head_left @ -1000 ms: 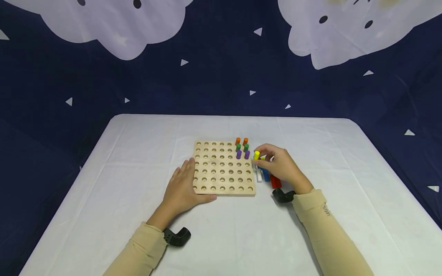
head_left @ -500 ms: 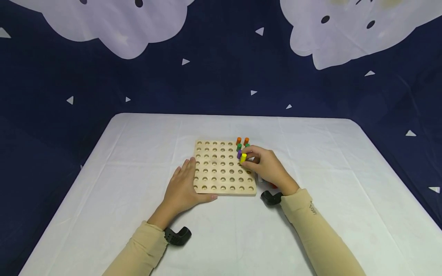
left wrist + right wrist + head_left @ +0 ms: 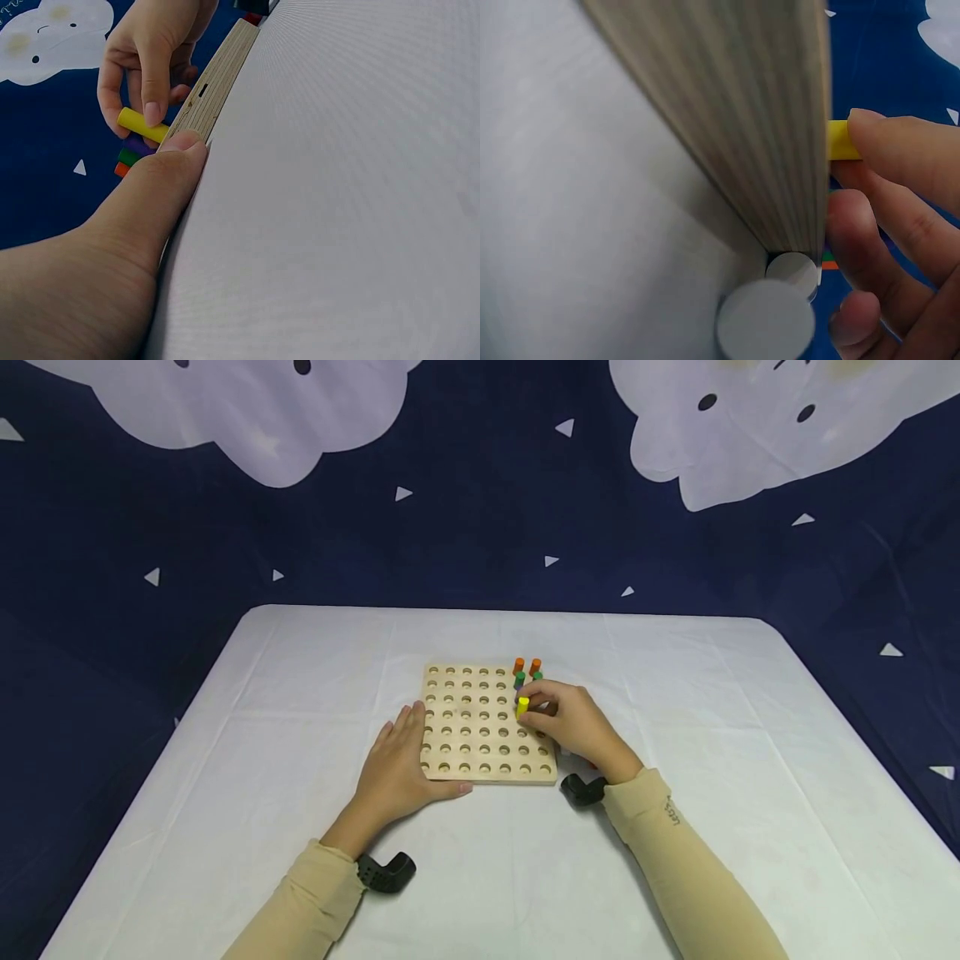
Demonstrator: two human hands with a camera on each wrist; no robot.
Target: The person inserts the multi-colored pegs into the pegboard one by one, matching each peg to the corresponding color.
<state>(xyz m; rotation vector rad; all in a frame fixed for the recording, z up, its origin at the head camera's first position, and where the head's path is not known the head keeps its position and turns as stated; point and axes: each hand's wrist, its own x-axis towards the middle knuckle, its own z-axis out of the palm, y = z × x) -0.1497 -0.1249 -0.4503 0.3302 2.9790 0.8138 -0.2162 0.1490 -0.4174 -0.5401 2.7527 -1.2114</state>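
Observation:
A square wooden pegboard with rows of round holes lies on the table. My left hand steadies it, straight fingers along its left side and thumb at its front edge. With thumb and fingertips my right hand pinches a yellow peg over the board's right part. In the left wrist view the yellow peg meets the board; whether it sits in a hole is hidden. Beyond stand two orange pegs and green pegs. Purple pegs are mostly covered by my right hand.
Beside the board's right edge lie white pegs, seen end-on in the right wrist view. A bit of red shows past the board. A white cloth covers the table, with a dark blue patterned backdrop behind.
My right hand has carried the yellow peg leftward from the loose pegs beside the board to a spot over the board in front of the purple pegs. The left hand stays put.

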